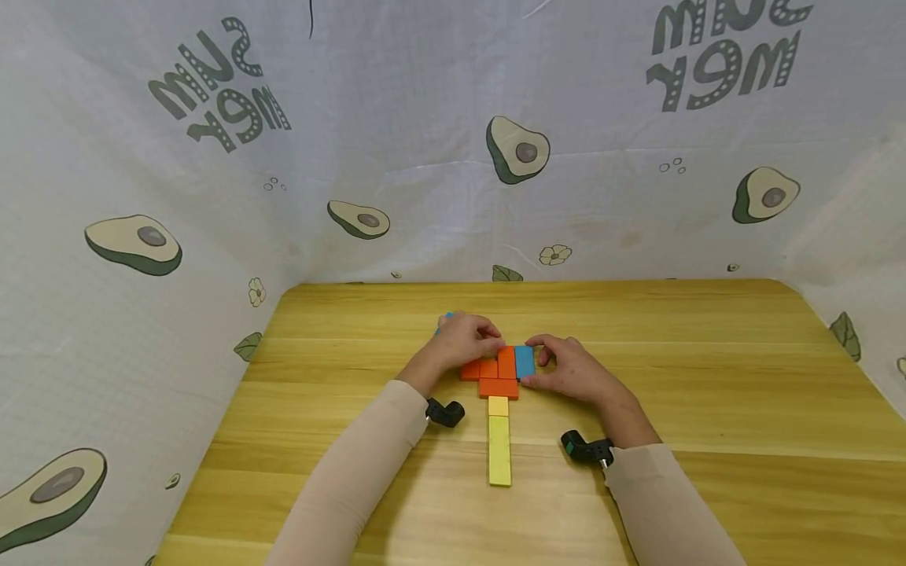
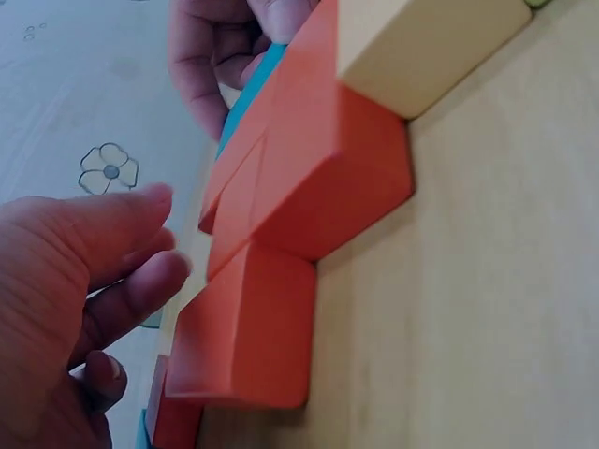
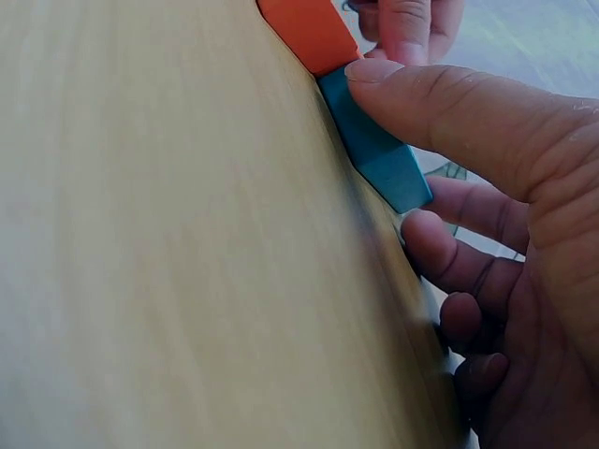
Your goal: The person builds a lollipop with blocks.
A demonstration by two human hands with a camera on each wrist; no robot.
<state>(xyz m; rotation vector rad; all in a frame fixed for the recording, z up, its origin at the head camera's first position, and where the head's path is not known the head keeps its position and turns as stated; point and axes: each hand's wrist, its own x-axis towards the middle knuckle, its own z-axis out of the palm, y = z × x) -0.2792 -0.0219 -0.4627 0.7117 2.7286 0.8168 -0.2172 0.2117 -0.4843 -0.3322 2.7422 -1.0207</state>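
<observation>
On the table lies a flat arrangement of blocks. At its right side is a blue block (image 1: 524, 362), beside an upright orange block (image 1: 506, 363). My right hand (image 1: 572, 371) pinches the blue block, its thumb (image 3: 421, 98) on the near end and its index finger at the far end. Over the left part hovers my left hand (image 1: 462, 339); its loosely bent fingers (image 2: 140, 281) hold nothing in the left wrist view. Below lies a wide orange block (image 1: 499, 388), with smaller orange blocks (image 1: 488, 369) above it on the left. Another blue piece (image 1: 447, 316) is mostly hidden behind the left hand.
A small pale orange block (image 1: 499, 406) and a long yellow block (image 1: 499, 452) run in line toward the person. The wooden table (image 1: 708, 377) ends at the back against a white cloth (image 1: 425, 118) printed with avocados, which also hangs at both sides.
</observation>
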